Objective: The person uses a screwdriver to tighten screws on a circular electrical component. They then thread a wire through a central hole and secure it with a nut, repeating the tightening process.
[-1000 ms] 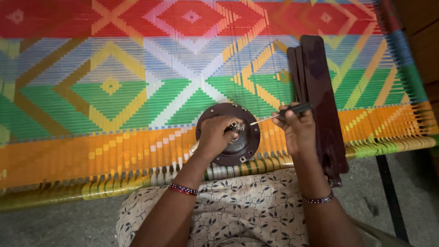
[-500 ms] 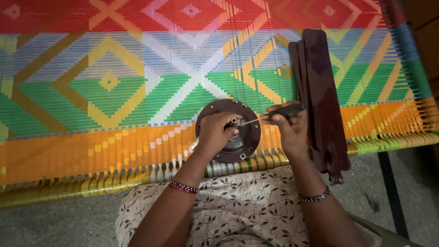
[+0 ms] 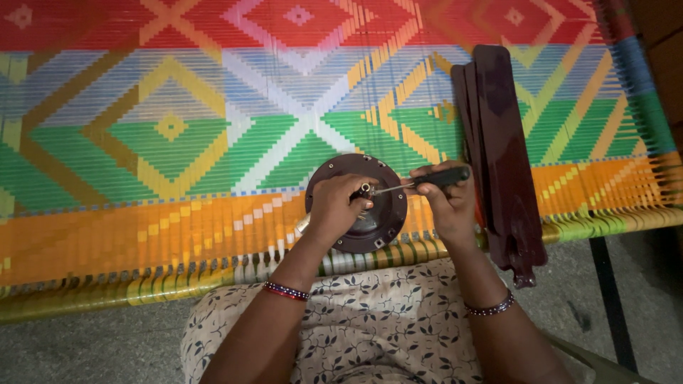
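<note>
While the left hand (image 3: 334, 206) grips the round brown disc (image 3: 377, 231) with curled fingers, the right hand (image 3: 445, 206) wraps a screwdriver (image 3: 427, 179). Its tip meets the disc's centre. Dark flat blades (image 3: 501, 149) lie right of the disc.

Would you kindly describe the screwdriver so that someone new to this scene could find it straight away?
Start at the bright woven cot and go to its near orange edge, where a round dark brown motor housing lies. The right hand holds the screwdriver over it, beside the left hand. It is the only slim tool here: black handle, thin metal shaft, unlike the broad brown blades.
</note>
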